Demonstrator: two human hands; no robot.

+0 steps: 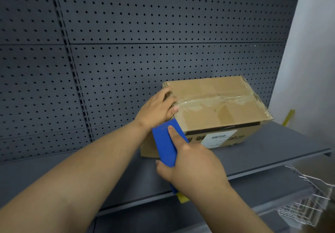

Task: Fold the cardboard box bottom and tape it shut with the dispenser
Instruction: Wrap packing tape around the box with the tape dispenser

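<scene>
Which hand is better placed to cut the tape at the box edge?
Probably the right hand: it grips the blue tape dispenser at the brown cardboard box; the left hand presses the tape end.

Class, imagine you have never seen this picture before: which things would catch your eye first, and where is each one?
The bright blue tape dispenser stands out first, gripped by the right hand at the near left corner of the cardboard box. The box sits on a grey shelf, with shiny clear tape running along its top seam. The left hand presses on the tape's left end, with dark pegboard behind.
</scene>
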